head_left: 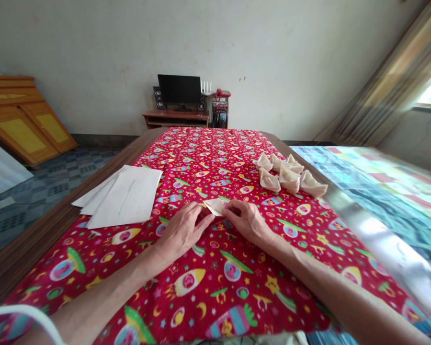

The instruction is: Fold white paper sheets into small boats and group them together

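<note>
A small folded piece of white paper (214, 206) is held between my two hands above the middle of the red patterned cloth (215, 268). My left hand (188, 225) pinches its left end between thumb and fingers. At the right end, my right hand (247, 221) grips the paper with bent fingers, which hide part of it. Off to the left lies a fanned stack of flat white paper sheets (129, 196). Several folded paper pieces with raised points (289, 177) stand grouped and nested at the right.
The cloth covers a brown wooden table (104, 187). Beyond its far end, a monitor (179, 89) and speakers stand on a low desk (175, 115), with a red telephone (222, 93) beside them. A bed (380, 191) is at the right, a wooden cabinet (25, 120) at the left.
</note>
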A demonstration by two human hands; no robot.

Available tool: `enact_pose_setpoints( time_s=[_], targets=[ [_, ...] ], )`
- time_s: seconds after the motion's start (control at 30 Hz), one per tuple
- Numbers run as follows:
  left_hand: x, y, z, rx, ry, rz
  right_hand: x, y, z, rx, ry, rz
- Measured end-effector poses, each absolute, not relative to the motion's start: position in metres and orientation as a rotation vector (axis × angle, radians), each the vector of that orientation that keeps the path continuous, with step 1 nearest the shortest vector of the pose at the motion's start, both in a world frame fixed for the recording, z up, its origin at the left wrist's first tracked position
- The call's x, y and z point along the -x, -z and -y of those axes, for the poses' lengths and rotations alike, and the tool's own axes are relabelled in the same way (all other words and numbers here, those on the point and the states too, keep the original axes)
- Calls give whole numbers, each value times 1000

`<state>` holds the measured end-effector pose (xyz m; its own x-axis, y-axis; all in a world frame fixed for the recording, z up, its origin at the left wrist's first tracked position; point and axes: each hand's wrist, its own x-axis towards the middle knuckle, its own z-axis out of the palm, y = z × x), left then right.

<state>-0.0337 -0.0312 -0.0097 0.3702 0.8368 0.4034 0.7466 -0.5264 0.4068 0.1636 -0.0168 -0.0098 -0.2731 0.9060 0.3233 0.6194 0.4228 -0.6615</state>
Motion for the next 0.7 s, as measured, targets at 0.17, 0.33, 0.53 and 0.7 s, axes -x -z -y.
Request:
enact_pose_setpoints(
  time_s=[0.17,0.33,0.53,0.7],
  targets=[
    [22,-1,37,-2319,-920,-1403,-155,7,25,1248,-515,2037],
    [20,8,29,-2459,-1032,-1526,-155,7,25,1275,-522,2071],
    [38,-11,26,-2891,-750,-1503,-162,4,28,1157,-555,2012],
    [29,-28,38,-3121,-435,-1517,-163,1,28,1039,-95,2141]
  ],
)
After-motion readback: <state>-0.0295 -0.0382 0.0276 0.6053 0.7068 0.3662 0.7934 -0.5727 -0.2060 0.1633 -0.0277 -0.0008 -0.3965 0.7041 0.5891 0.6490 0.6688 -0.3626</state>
